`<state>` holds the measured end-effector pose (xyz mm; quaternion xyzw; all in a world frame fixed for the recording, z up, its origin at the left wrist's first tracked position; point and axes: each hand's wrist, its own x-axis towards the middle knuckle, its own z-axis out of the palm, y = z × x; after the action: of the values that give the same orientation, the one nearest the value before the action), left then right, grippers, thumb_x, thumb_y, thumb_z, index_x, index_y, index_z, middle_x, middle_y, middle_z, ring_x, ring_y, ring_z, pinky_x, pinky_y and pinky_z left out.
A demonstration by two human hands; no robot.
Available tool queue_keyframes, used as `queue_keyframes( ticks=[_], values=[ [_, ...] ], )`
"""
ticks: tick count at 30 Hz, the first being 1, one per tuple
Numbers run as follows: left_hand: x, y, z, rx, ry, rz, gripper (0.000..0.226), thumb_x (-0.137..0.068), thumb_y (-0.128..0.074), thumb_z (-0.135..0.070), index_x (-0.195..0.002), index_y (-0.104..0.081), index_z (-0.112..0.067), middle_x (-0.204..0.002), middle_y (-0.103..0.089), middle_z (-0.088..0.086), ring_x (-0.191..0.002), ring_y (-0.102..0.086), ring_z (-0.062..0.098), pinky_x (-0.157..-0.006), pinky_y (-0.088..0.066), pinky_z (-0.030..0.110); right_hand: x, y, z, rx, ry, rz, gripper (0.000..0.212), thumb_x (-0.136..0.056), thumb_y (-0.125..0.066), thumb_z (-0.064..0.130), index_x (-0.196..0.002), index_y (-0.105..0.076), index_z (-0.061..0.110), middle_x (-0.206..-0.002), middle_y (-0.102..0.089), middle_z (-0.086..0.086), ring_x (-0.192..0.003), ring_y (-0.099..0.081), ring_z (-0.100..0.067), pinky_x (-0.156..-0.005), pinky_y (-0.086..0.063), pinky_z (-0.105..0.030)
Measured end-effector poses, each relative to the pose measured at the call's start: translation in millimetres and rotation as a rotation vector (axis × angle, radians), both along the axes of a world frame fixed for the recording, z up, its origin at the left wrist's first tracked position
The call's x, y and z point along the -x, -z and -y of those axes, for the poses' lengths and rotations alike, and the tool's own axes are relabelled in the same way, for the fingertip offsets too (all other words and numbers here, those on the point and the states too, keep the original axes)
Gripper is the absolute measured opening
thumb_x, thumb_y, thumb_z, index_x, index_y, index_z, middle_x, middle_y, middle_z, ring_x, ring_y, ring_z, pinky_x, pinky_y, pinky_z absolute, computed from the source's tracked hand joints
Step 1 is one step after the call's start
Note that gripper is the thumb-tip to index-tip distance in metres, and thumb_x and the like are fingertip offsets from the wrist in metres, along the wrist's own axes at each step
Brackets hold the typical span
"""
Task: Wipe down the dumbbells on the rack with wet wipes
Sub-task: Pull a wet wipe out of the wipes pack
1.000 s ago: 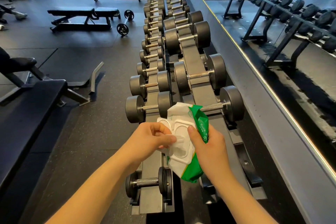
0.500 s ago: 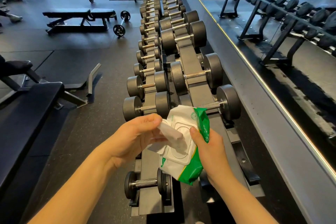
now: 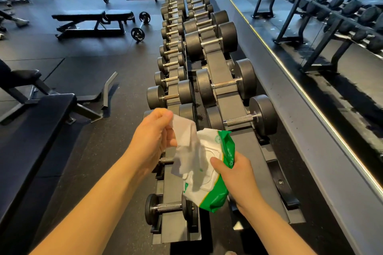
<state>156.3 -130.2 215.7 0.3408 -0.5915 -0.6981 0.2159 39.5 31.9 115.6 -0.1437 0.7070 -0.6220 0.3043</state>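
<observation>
Since the frame half a second back, the left hand (image 3: 153, 141) has risen up and away to the left, and much more of the wet wipe (image 3: 186, 141) now hangs out of the pack (image 3: 215, 194). That sheet stretches as a white, half-see-through drape from the pinch of the left thumb and curled fingers down across the pack's lid. Its lower end may still be caught in the opening, but the folds hide that.

The right hand (image 3: 238, 172) is wrapped around the pack's green edge, thumb pressed on the white face, and holds it in the air above the rack (image 3: 248, 151).

I judge the wipe to be light, limp and damp, likely to tear if yanked by one corner. It would be better bunched into the palm once it comes free. The pack is soft and crinkly, so a grip near the lid steadies it best.

Below the hands on the lower tier lies a small dumbbell (image 3: 167, 207), and a larger dumbbell (image 3: 240, 120) sits on the upper tier just beyond the pack. These are heavy and can be wiped where they rest. Their knurled steel handles look rough enough to snag the sheet.

A mirror (image 3: 310, 47) runs along the right wall, and a bench (image 3: 93, 16) stands on the dark floor (image 3: 103, 151) well to the left.
</observation>
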Motion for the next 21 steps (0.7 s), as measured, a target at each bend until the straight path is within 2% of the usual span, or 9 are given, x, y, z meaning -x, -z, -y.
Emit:
queue_keyframes(
  ticks=[4, 6, 8, 10, 12, 15, 17, 20, 21],
  values=[
    [1, -15, 3, 0.072, 0.092, 0.009, 0.022, -0.108, -0.046, -0.03, -0.105, -0.055, -0.011, -0.091, -0.071, 0.001, -0.086, -0.071, 0.017, -0.074, -0.06, 0.028, 0, 7, -6, -0.012, 0.018, -0.001, 0.015, -0.088, -0.076, 0.009, -0.1, -0.073, 0.02, -0.09, -0.078, 0.001, -0.087, -0.075, -0.017, -0.081, -0.062, -0.044],
    [1, -15, 3, 0.153, 0.096, 0.014, 0.018, -0.104, -0.053, -0.029, -0.1, -0.058, -0.012, -0.092, -0.072, 0.0, -0.089, -0.072, 0.018, -0.076, -0.059, 0.028, 2, 8, -6, -0.002, 0.026, 0.007, 0.016, -0.089, -0.075, 0.009, -0.101, -0.073, 0.019, -0.091, -0.078, 0.001, -0.087, -0.075, -0.017, -0.08, -0.062, -0.042],
    [-1, -13, 3, 0.3, -0.044, 0.011, 0.012, -0.101, -0.06, -0.028, -0.097, -0.061, -0.016, -0.092, -0.071, 0.0, -0.091, -0.07, 0.019, -0.077, -0.058, 0.03, 4, 8, -5, 0.003, 0.041, 0.005, 0.016, -0.089, -0.075, 0.009, -0.101, -0.073, 0.019, -0.091, -0.078, 0.002, -0.088, -0.074, -0.017, -0.078, -0.061, -0.038],
    [-4, -10, 5, 0.436, -0.218, -0.033, 0.003, -0.101, -0.061, -0.024, -0.101, -0.058, -0.023, -0.092, -0.071, -0.004, -0.088, -0.07, 0.011, -0.071, -0.06, 0.026, 8, 9, -6, 0.011, 0.064, 0.013, 0.015, -0.09, -0.075, 0.008, -0.101, -0.072, 0.019, -0.091, -0.078, 0.002, -0.089, -0.074, -0.016, -0.075, -0.059, -0.032],
    [-7, -3, 8, 0.576, -0.294, -0.046, 0.012, -0.103, -0.057, -0.018, -0.107, -0.052, -0.028, -0.097, -0.066, -0.004, -0.091, -0.068, 0.008, -0.071, -0.061, 0.027, 13, 10, -7, 0.017, 0.082, 0.043, 0.016, -0.091, -0.074, 0.009, -0.103, -0.072, 0.019, -0.095, -0.078, 0.001, -0.091, -0.074, -0.017, -0.076, -0.059, -0.032],
    [-11, 14, 12, 0.82, -0.192, 0.133, 0.016, -0.102, -0.051, -0.005, -0.104, -0.054, -0.021, -0.092, -0.059, -0.003, -0.084, -0.062, 0.006, -0.065, -0.054, 0.021, 19, 9, -7, 0.052, 0.098, 0.146, 0.022, -0.092, -0.073, 0.009, -0.112, -0.071, 0.02, -0.102, -0.078, 0.0, -0.096, -0.074, -0.019, -0.085, -0.059, -0.04],
    [-11, 29, 5, 0.878, -0.046, 0.315, 0.02, -0.1, -0.052, -0.003, -0.096, -0.063, -0.02, -0.093, -0.06, -0.003, -0.085, -0.059, 0.006, -0.069, -0.044, 0.017, 20, 7, -6, 0.086, 0.091, 0.247, 0.024, -0.095, -0.07, 0.009, -0.117, -0.07, 0.018, -0.104, -0.078, -0.001, -0.099, -0.074, -0.021, -0.086, -0.059, -0.04],
    [-6, 46, -17, 0.726, 0.135, 0.487, 0.003, -0.098, -0.062, -0.029, -0.098, -0.065, -0.027, -0.105, -0.06, -0.009, -0.093, -0.057, 0.002, -0.074, -0.042, 0.015, 20, 7, -5, 0.091, 0.034, 0.336, 0.026, -0.098, -0.066, 0.011, -0.124, -0.068, 0.015, -0.11, -0.078, -0.004, -0.105, -0.073, -0.024, -0.094, -0.057, -0.044],
    [-3, 52, -23, 0.732, 0.176, 0.537, 0.02, -0.093, -0.067, -0.045, -0.102, -0.064, -0.028, -0.106, -0.058, -0.011, -0.094, -0.055, 0.002, -0.077, -0.046, 0.019, 19, 7, -4, 0.096, 0.015, 0.353, 0.027, -0.099, -0.065, 0.013, -0.125, -0.067, 0.015, -0.112, -0.077, -0.005, -0.107, -0.073, -0.025, -0.096, -0.056, -0.046]
  ],
)
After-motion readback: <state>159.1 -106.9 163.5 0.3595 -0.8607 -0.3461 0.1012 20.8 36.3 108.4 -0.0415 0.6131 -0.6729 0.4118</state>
